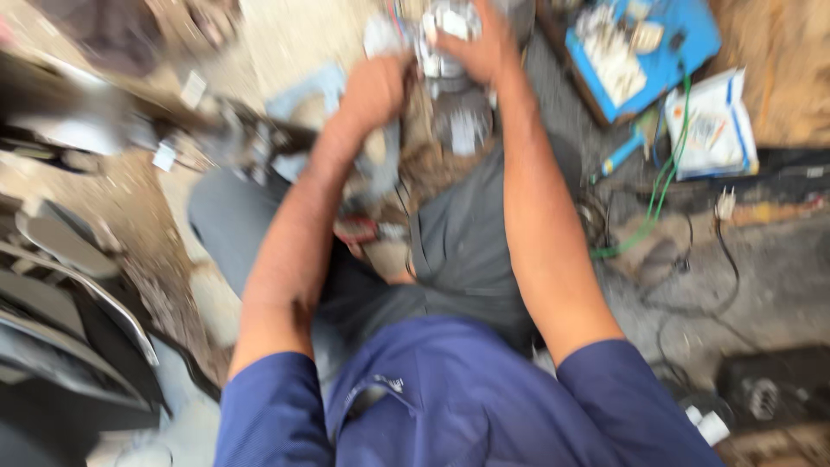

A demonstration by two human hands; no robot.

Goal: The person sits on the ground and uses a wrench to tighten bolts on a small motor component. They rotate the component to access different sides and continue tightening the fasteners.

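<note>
A silver metal machine part (pixel 445 65) — blurred by motion — is gripped near the top edge of the view, above the grey-trousered knees: the right hand (pixel 480 43) is closed over its top, while the left hand (pixel 373 86) is pressed against its side, its fingers too blurred to read. A dusty concrete floor (pixel 778 277) is seen all around — a blue tray (pixel 683 35) of parts lies toward the top right corner, a white packet (pixel 713 125) just beside it, with green wires (pixel 661 186) and black cables (pixel 731 259) trailing over the floor.

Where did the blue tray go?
In the head view the blue tray sits on the ground at the top right, beyond the person's right hand, just left of a white packet with a green wire below it.
</note>
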